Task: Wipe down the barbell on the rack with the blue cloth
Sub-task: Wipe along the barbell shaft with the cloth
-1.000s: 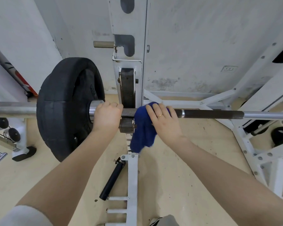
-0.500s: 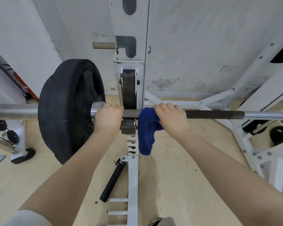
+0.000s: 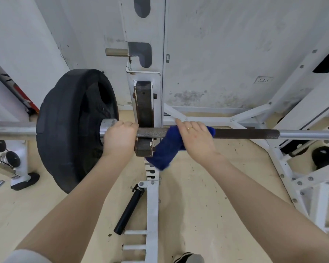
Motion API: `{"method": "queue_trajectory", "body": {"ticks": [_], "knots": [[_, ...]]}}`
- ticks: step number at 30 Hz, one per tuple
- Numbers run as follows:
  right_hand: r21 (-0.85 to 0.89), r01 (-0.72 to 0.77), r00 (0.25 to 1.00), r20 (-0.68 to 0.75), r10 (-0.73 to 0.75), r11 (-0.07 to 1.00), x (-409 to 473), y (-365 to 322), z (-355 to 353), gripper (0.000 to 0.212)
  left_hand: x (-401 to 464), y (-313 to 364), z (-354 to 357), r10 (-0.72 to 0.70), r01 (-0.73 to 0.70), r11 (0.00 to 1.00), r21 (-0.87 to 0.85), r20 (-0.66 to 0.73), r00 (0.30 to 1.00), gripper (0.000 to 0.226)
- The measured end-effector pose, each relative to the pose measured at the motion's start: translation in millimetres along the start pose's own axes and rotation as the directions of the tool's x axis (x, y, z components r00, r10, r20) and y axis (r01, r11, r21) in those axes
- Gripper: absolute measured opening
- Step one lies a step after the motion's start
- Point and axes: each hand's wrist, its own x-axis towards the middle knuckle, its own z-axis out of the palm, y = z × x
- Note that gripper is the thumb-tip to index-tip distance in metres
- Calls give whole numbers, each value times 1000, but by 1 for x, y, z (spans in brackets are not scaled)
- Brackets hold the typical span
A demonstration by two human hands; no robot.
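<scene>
Two bare forearms reach up from the bottom of the view toward the barbell [image 3: 245,134], and both hands are busy on it. Left hand [image 3: 119,138] is curled round the shaft just inside the chrome collar [image 3: 107,128], beside the black weight plate [image 3: 72,128], in the same spot as half a second ago, apparently steadying the bar. Right hand [image 3: 195,140] presses the blue cloth [image 3: 166,150] over the shaft; its forefinger sticks out straight, the other fingers wrap over the cloth, and a ring shows on one of them.

What has changed is the right hand's place: over the last second it has slid along the bar away from the rack's hook [image 3: 143,147], so a stretch of dark knurled shaft now lies bare between the two hands. Cloth trails behind, its loose tail hanging down-left toward the hook and a small edge peeking out on the hand's far side.

Judging from that, a wiping stroke outward is under way, with most of the dark knurling and the bright steel beyond it, toward the white rack frame [image 3: 273,154], yet to be covered.
</scene>
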Motion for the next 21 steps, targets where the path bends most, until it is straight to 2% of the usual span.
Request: {"method": "queue_trajectory", "body": {"ticks": [2, 4, 6, 8, 10, 12, 14, 17, 19, 21], "knots": [[-53, -57, 995, -83, 52, 997, -8, 24, 3, 56, -1, 1, 1, -6, 6, 1000, -25, -1, 1000, 29], [-80, -119, 989, -92, 112, 990, -17, 36, 10, 45, -2, 1, 2, -17, 16, 998, -54, -18, 1000, 26], [-92, -237, 969, -92, 229, 967, -17, 27, 9, 40, -4, 1, 1, -29, 26, 995, -99, -35, 999, 23], [-70, -287, 954, -107, 279, 955, -11, 5, 9, 31, -4, 1, -3, -44, 41, 991, -129, -26, 999, 21], [-39, -245, 967, -88, 241, 969, -6, -17, 10, 32, -1, 2, -10, -51, 55, 992, -115, 38, 998, 26], [-19, -169, 978, -130, 165, 985, -8, -14, 12, 39, 2, 6, -14, -69, 82, 991, -107, 117, 991, 30], [2, -84, 981, -175, 83, 996, -13, 8, 14, 46, 1, 16, -22, -71, 85, 987, -137, 103, 992, 24], [-82, -32, 983, -181, 17, 996, -23, 49, 12, 50, -4, 42, -34, 73, -67, 976, -206, 20, 997, 24], [-148, -83, 987, -151, 61, 986, -33, 77, 15, 48, -5, 60, -41, 169, -158, 943, -293, 15, 985, 29], [-159, -177, 983, -81, 166, 971, -41, 88, 10, 44, -3, 73, -41, 234, -221, 918, -330, 0, 972, 30]]}}
